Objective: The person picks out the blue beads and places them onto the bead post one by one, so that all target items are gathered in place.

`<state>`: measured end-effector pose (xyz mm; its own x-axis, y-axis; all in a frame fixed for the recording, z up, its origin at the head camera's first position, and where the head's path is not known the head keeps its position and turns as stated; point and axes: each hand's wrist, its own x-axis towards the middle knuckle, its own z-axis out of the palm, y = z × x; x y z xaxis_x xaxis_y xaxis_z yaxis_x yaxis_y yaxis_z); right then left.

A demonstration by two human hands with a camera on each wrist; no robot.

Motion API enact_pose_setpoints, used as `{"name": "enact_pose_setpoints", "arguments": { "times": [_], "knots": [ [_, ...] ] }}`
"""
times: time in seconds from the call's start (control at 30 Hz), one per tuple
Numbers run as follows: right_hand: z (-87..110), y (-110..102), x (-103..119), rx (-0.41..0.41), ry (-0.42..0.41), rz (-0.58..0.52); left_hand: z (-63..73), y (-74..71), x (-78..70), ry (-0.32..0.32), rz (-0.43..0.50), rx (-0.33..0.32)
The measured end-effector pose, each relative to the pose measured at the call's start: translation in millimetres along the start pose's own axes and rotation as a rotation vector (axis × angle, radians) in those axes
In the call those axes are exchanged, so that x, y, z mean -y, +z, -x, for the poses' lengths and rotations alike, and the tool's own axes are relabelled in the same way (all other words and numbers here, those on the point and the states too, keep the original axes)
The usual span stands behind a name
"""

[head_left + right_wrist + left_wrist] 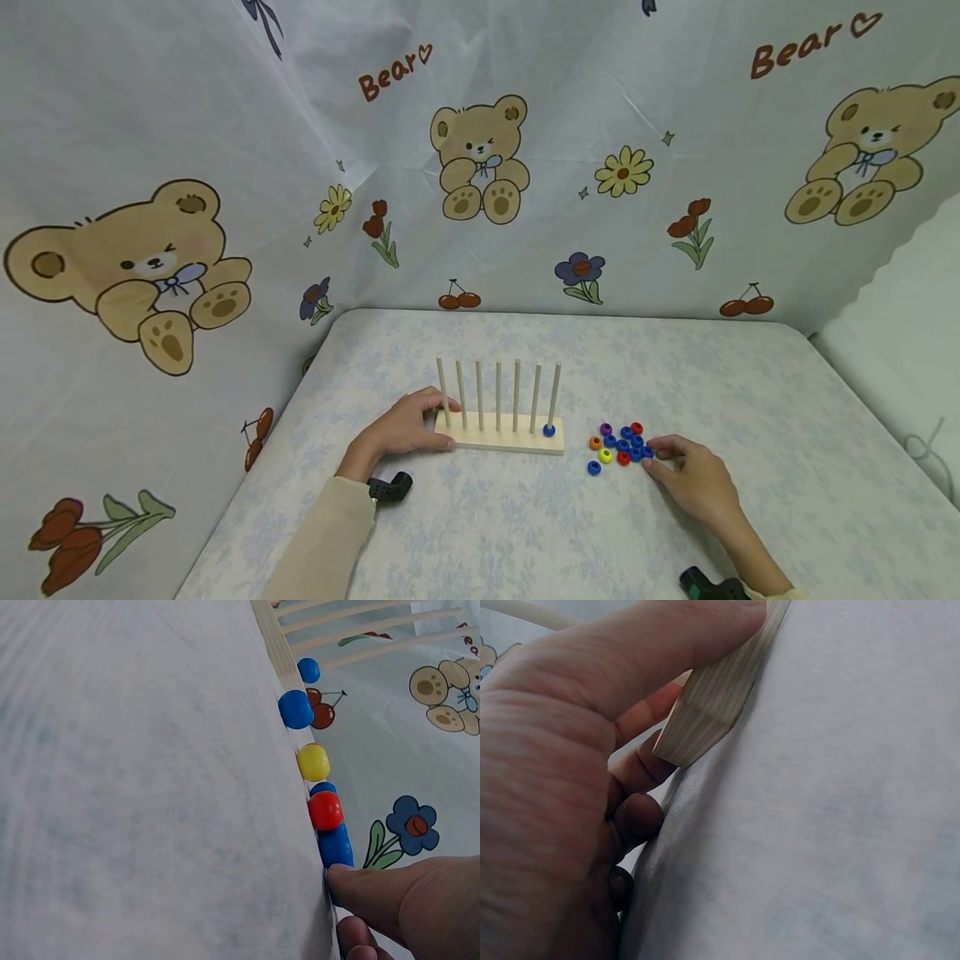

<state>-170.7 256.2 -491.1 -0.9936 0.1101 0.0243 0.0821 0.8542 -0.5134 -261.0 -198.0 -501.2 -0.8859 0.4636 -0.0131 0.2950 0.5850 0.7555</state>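
Note:
A wooden peg board (pixel 498 441) with several upright pegs stands on the table, and one blue bead (pixel 549 431) sits at the base of its rightmost peg. My left hand (pixel 405 423) grips the board's left end, thumb along the front side and fingers behind; the left wrist view shows the thumb on the board's edge (pixel 712 697). To the right lies a loose group of beads: blue, red (pixel 623 458), yellow (pixel 605 456), orange (pixel 595 442) and purple (pixel 606 429). At its right edge my right hand (pixel 697 483) pinches a blue bead (pixel 648 452) between thumb and fingers.
A pale floral cloth covers the table (pixel 480 533). Behind it and along the left hangs a white curtain (pixel 570 100) printed with bears and flowers. A separate blue bead (pixel 594 468) lies at the front of the group. A cable (pixel 930 450) shows at the far right.

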Motion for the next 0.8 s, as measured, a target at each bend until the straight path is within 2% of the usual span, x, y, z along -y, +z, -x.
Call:
{"name": "enact_pose_setpoints", "arguments": {
  "times": [0.37,0.8],
  "knots": [
    [-1.8,-1.9,-2.3,0.03,-0.015,-0.001,0.8,0.1,0.3,-0.001,-0.006,-0.005],
    [-0.8,-2.0,-1.5,0.021,-0.021,0.018,2.6,-0.1,-4.4,0.007,0.005,-0.009]
  ]
}}
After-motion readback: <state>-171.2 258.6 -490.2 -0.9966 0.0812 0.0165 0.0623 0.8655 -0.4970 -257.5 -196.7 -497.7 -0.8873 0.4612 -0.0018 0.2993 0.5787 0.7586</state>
